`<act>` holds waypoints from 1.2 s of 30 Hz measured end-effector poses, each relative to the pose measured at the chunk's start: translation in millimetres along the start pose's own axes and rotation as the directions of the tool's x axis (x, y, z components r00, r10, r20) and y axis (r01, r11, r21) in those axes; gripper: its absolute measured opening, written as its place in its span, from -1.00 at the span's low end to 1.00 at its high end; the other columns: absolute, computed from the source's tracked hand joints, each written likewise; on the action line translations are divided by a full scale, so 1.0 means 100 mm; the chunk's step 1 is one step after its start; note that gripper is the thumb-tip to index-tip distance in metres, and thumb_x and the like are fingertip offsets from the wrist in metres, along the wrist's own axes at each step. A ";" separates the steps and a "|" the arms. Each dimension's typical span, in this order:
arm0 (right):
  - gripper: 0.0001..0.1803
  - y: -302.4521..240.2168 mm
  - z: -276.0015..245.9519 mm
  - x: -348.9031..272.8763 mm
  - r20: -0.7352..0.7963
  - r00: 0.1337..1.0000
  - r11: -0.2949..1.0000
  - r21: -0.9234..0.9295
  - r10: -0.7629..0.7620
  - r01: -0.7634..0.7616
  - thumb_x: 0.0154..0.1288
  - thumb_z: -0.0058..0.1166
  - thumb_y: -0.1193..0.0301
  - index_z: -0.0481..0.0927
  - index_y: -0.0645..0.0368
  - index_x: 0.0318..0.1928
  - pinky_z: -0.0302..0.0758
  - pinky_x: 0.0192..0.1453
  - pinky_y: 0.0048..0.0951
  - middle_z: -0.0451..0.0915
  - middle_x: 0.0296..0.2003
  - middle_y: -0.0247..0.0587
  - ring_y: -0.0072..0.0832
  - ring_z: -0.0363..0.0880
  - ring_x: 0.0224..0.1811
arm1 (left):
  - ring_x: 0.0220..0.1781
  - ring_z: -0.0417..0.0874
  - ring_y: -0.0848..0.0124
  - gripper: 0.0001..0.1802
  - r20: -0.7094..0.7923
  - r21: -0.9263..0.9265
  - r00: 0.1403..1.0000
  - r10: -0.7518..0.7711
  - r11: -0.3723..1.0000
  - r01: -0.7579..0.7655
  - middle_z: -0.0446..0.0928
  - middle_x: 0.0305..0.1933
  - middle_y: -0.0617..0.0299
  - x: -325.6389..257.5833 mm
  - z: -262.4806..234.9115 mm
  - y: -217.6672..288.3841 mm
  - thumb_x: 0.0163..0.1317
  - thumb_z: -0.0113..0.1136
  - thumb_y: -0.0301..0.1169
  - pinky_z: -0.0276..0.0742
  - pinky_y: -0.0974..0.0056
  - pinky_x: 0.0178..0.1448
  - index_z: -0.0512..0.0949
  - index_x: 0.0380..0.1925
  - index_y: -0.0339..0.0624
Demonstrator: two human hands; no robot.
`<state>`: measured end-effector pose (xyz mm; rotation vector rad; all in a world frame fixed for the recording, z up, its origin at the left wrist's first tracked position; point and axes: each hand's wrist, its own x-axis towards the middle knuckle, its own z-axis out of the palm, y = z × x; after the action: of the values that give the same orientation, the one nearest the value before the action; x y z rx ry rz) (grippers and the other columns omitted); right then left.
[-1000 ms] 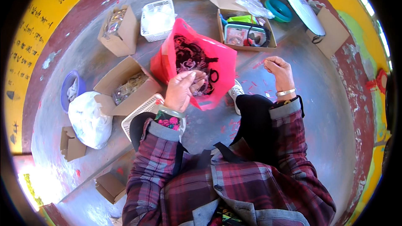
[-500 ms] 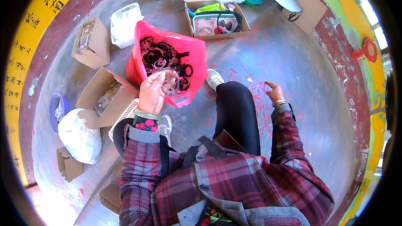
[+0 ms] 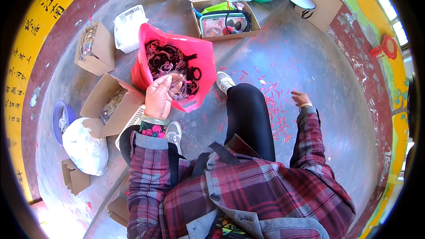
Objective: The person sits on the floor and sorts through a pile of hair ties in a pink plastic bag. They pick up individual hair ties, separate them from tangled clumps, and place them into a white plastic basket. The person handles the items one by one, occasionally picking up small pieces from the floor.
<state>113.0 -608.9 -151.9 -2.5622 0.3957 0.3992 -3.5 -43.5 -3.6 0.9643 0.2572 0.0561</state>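
Because the red bag gapes, dark bands sit handy for the left hand, narrowly curled, contents unclear, while the right hand hangs loosely spread.

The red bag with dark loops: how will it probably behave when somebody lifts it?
The red bag is probably floppy, since its thin-looking walls bend unevenly. It may be light for its size, as the dark loops look slender and loose. It could spill if tipped, because its mouth gapes wide.
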 end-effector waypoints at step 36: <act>-0.95 -4.23 0.82 -1.66 0.236 0.618 0.471 0.847 -0.750 0.248 0.08 0.15 0.57 0.61 0.31 -0.41 0.42 -0.28 -0.65 0.57 -0.47 -0.38 -0.68 0.46 -0.41 | -0.26 0.61 0.41 -0.78 -0.071 -0.107 0.997 0.032 0.994 -0.040 0.55 -0.18 0.11 -0.02 0.15 0.05 0.27 0.01 -0.46 0.58 0.38 -0.15 0.47 -0.14 -0.37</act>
<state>92.6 -183.3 25.6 -1.4613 -0.4388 0.6002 -2.0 -53.1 8.5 0.8605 0.2973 0.1352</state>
